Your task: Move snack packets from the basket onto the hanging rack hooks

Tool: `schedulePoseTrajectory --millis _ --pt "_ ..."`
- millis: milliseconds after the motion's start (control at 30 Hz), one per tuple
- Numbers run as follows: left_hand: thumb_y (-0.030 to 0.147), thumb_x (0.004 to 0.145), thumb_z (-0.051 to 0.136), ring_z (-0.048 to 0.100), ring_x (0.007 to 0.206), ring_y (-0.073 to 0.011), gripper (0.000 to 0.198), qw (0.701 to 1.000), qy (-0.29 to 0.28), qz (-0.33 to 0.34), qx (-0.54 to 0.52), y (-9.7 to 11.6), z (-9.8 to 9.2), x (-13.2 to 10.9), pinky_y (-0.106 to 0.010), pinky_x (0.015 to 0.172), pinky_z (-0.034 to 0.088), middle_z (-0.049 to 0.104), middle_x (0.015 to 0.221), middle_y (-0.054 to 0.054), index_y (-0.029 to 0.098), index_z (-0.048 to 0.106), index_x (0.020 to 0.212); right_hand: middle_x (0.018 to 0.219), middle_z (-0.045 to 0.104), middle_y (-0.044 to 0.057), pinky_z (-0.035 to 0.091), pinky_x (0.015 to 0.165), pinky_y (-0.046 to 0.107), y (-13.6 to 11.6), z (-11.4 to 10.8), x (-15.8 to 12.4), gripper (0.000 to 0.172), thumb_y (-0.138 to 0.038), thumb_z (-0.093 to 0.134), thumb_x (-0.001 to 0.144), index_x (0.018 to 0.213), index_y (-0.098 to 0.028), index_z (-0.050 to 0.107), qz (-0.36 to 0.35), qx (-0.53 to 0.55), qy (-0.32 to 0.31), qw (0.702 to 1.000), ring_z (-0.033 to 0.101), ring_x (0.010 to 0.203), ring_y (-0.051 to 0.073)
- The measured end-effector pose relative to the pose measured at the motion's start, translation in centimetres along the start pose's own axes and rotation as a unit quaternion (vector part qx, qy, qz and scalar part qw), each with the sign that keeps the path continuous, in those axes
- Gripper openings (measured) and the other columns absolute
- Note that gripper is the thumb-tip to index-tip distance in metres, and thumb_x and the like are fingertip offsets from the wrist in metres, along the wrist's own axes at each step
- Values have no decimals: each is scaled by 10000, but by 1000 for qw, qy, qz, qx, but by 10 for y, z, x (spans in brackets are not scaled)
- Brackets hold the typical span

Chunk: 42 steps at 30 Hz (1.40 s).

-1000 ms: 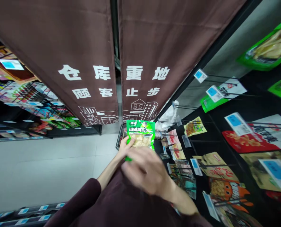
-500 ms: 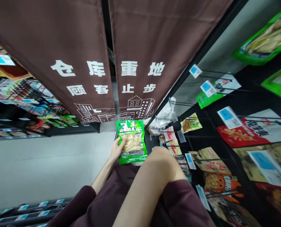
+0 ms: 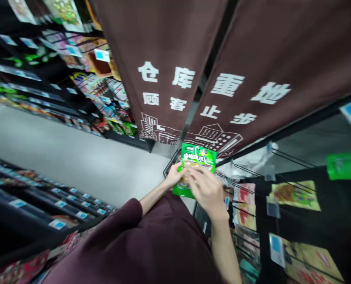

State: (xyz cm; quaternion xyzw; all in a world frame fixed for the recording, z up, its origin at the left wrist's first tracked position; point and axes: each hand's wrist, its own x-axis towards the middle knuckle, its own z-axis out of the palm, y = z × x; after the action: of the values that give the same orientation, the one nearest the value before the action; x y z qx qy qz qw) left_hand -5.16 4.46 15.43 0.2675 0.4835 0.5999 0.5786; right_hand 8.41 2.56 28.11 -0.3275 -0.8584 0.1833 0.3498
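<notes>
Pinching green packet (image 3: 199, 154) before brown curtains (image 3: 160, 35), pale floor (image 3: 125, 167): left grip (image 3: 174, 176); right grip (image 3: 207, 190) unclear.

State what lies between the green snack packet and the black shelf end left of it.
In the head view, the rim of a black container, then pale floor, shows between the green snack packet and the shelf end.

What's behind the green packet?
Left of the packet, part of a black basket shows; beyond the packet's top, the brown curtain. The packet and left hand hide much of the basket, so what it holds there cannot be seen.
</notes>
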Motion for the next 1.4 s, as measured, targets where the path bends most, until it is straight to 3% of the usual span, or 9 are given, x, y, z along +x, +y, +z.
schedulePoseTrajectory --millis 67,133,267,400,533,633,800,1067,1400 --pt "439 686 824 663 881 -284 445 999 -28 12 18 -1 -3 3 -378 820 523 730 939 -96 111 737 973 1025 720 78 526 947 391 27 2 -29 349 -143 577 895 1237 -211 586 109 21 131 985 690 921 197" --pt "488 740 771 664 853 -250 477 998 -54 20 23 -3 -5 5 -346 799 525 727 960 -97 106 721 1021 1139 683 98 490 1012 437 48 0 -58 476 -189 642 857 1313 -204 504 204 81 192 957 663 1059 223" --pt "504 739 773 667 818 -231 520 998 -58 10 -4 -7 -6 5 -319 763 523 726 957 -104 95 705 1052 1524 373 142 366 1118 522 72 1 -99 693 -321 739 776 1386 -235 421 313 181 193 912 410 1382 292" --pt "504 745 768 670 843 -234 556 996 -74 -27 -29 -11 -3 5 -328 788 525 726 968 -105 102 683 1119 1343 583 146 493 996 484 78 23 -116 630 -423 708 800 1358 -238 482 429 336 125 829 616 1166 291" --pt "531 772 730 656 929 -253 539 994 -100 -46 18 -13 0 6 -311 791 515 720 1015 -99 115 695 1113 1125 707 109 558 884 387 73 43 -120 400 -413 689 821 1169 -219 657 437 408 122 792 677 1017 283" --pt "554 788 703 658 939 -254 529 991 -117 -69 5 -13 5 9 -316 806 512 721 1036 -93 130 696 1105 1056 729 94 579 802 358 75 42 -118 404 -387 735 782 1137 -201 686 439 411 138 787 688 950 278" --pt "560 767 722 668 945 -267 537 988 -120 -95 -38 -12 20 15 -358 856 511 725 1048 -100 138 695 1098 1051 734 65 554 851 364 83 31 -118 425 -391 741 787 1158 -195 673 442 422 175 772 680 951 255" --pt "578 770 717 664 1006 -291 532 982 -129 -113 -80 -17 29 20 -391 871 524 724 1075 -101 142 702 1076 1032 741 53 547 827 335 82 25 -116 440 -426 775 751 1117 -204 676 471 481 208 709 690 937 243" --pt "639 744 708 698 883 -278 565 986 -67 -133 -78 -22 30 22 -380 826 526 748 937 -103 117 733 959 1053 749 61 541 859 377 85 24 -120 394 -458 743 788 1114 -241 714 478 486 176 710 687 985 270"
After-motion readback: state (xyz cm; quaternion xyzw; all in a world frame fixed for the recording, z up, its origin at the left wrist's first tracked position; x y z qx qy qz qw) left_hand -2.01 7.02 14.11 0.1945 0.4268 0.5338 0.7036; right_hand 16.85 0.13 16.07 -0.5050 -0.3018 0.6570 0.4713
